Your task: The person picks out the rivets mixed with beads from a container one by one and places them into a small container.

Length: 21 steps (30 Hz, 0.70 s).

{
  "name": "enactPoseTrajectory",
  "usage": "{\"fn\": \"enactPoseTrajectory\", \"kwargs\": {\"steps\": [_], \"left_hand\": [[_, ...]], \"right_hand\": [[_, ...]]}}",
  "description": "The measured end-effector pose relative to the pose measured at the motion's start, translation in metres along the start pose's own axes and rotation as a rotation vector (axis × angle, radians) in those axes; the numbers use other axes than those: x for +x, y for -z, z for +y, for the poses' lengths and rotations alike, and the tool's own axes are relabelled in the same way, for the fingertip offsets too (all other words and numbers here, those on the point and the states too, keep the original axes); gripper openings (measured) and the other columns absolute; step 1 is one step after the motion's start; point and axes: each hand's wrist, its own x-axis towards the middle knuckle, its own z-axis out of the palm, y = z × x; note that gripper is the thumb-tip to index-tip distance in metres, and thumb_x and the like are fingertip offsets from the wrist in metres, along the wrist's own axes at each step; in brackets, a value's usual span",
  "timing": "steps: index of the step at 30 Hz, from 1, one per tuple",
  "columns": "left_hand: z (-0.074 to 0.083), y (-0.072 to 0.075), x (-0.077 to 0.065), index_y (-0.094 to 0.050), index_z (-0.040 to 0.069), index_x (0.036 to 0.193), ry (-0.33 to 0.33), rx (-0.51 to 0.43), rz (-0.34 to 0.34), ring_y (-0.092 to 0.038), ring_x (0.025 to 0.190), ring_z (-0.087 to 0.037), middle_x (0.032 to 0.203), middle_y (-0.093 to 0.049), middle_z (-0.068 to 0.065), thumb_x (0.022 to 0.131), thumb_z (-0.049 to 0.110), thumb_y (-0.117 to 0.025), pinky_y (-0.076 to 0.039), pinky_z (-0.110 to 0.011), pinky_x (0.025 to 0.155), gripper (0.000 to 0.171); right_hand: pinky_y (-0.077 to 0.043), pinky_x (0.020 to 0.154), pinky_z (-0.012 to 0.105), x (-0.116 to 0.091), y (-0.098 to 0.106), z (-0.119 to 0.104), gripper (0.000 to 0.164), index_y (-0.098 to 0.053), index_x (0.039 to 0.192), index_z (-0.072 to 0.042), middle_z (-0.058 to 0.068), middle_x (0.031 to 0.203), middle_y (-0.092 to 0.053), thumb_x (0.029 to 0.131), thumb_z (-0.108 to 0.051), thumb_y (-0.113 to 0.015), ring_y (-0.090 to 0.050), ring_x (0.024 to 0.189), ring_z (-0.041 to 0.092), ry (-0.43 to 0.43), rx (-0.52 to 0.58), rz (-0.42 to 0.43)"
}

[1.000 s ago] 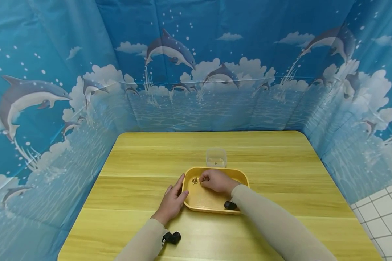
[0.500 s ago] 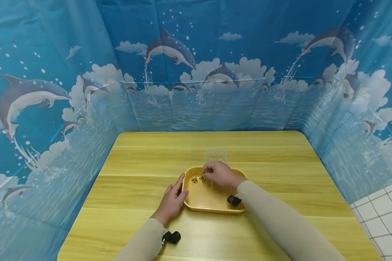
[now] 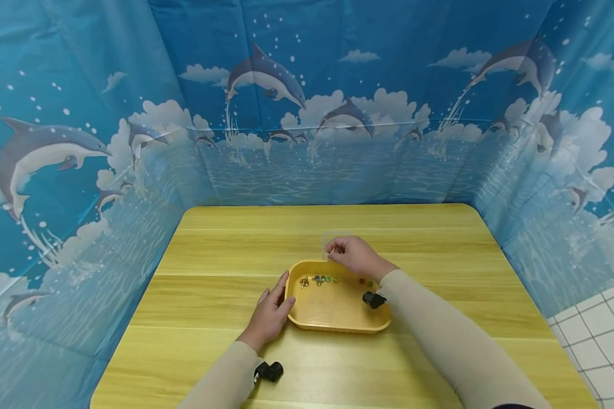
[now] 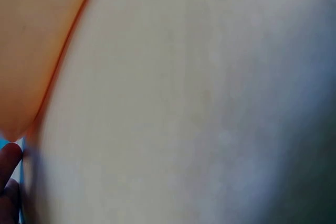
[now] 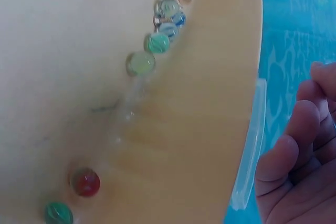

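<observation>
A yellow tray (image 3: pixel 332 328) holds small gold-coloured metal pieces (image 3: pixel 304 282) at its far left and several glass marbles (image 5: pixel 142 63) along its far wall. My left hand (image 3: pixel 269 321) rests against the tray's left side, fingers extended outside and thumb at the rim. Past the tray's far rim, my right hand (image 3: pixel 355 255) is over a clear plastic container (image 3: pixel 329 235), mostly covering it. Its thumb and fingertips pinch what looks like a tiny gold-coloured piece, too small to make out. In the right wrist view, curled fingers (image 5: pixel 302 129) hang beside the container's edge.
A red marble (image 5: pixel 85 182) and a green marble (image 5: pixel 59 213) lie apart from the others, toward the tray's right. The wood-patterned table (image 3: pixel 210 261) surrounds the tray. Dolphin-print curtains (image 3: pixel 307 170) rise behind and at both sides.
My right hand has lifted from inside the tray and moved away over the far rim to the clear container, uncovering the marbles. My left hand has stayed at the tray's side.
</observation>
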Motion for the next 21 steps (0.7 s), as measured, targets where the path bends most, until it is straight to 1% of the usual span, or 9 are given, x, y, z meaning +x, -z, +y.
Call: {"fn": "enactPoseTrajectory", "kwargs": {"steps": [2,5,8,10,12,16,21], "left_hand": [[0.0,0.0,0.0,-0.026,0.027,0.169,0.0,0.001,0.004,-0.049,0.149,-0.032,0.161,-0.051,-0.007,0.111,0.03,-0.054,-0.008,-0.057,0.134,0.065],[0.0,0.0,0.0,-0.026,0.029,0.169,0.008,0.005,0.005,-0.049,0.149,-0.033,0.16,-0.052,-0.007,0.111,0.031,-0.054,-0.009,-0.057,0.134,0.065],[0.0,0.0,-0.001,-0.025,0.03,0.169,0.013,0.008,0.005,-0.049,0.149,-0.034,0.16,-0.052,-0.007,0.111,0.031,-0.054,-0.009,-0.056,0.134,0.065],[0.001,0.0,-0.001,-0.025,0.031,0.169,0.013,0.007,0.005,-0.049,0.149,-0.034,0.16,-0.052,-0.007,0.111,0.031,-0.054,-0.008,-0.056,0.134,0.065],[0.001,0.0,-0.001,-0.025,0.031,0.169,0.016,0.007,0.005,-0.048,0.15,-0.035,0.16,-0.051,-0.007,0.111,0.031,-0.054,-0.008,-0.056,0.134,0.065],[0.001,-0.001,-0.001,-0.026,0.029,0.169,0.017,0.012,0.007,-0.047,0.15,-0.038,0.161,-0.051,-0.007,0.111,0.032,-0.054,-0.008,-0.057,0.134,0.065],[0.001,0.0,-0.001,-0.026,0.028,0.169,0.015,0.014,0.004,-0.048,0.149,-0.037,0.161,-0.051,-0.007,0.11,0.031,-0.054,-0.008,-0.057,0.134,0.065]], "right_hand": [[-0.043,0.059,0.031,0.001,0.003,0.002,0.019,-0.073,0.117,-0.01,0.019,0.098,-0.07,0.106,-0.023,-0.064,-0.046,0.062,0.018,-0.006,0.003,0.008],[-0.044,0.06,0.031,0.003,0.007,0.003,0.019,-0.073,0.117,-0.01,0.014,0.093,-0.069,0.106,-0.022,-0.063,-0.047,0.064,0.018,-0.004,-0.003,0.022],[-0.044,0.061,0.031,0.004,0.01,0.003,0.021,-0.072,0.119,-0.007,0.011,0.09,-0.067,0.107,-0.02,-0.062,-0.046,0.064,0.018,-0.001,-0.006,0.029],[-0.044,0.061,0.031,0.005,0.011,0.002,0.022,-0.072,0.12,-0.006,0.012,0.089,-0.067,0.107,-0.02,-0.062,-0.046,0.064,0.017,-0.004,-0.006,0.034],[-0.044,0.062,0.032,0.005,0.012,0.0,0.022,-0.071,0.121,-0.005,0.017,0.091,-0.068,0.108,-0.02,-0.061,-0.045,0.063,0.018,-0.009,-0.003,0.035],[-0.045,0.061,0.032,0.007,0.014,0.001,0.023,-0.072,0.121,-0.006,0.023,0.096,-0.069,0.108,-0.022,-0.061,-0.045,0.061,0.018,-0.015,-0.01,0.044],[-0.045,0.06,0.033,0.011,0.017,0.001,0.024,-0.071,0.122,-0.006,0.023,0.098,-0.068,0.108,-0.022,-0.061,-0.045,0.062,0.019,-0.024,-0.029,0.045]]}}
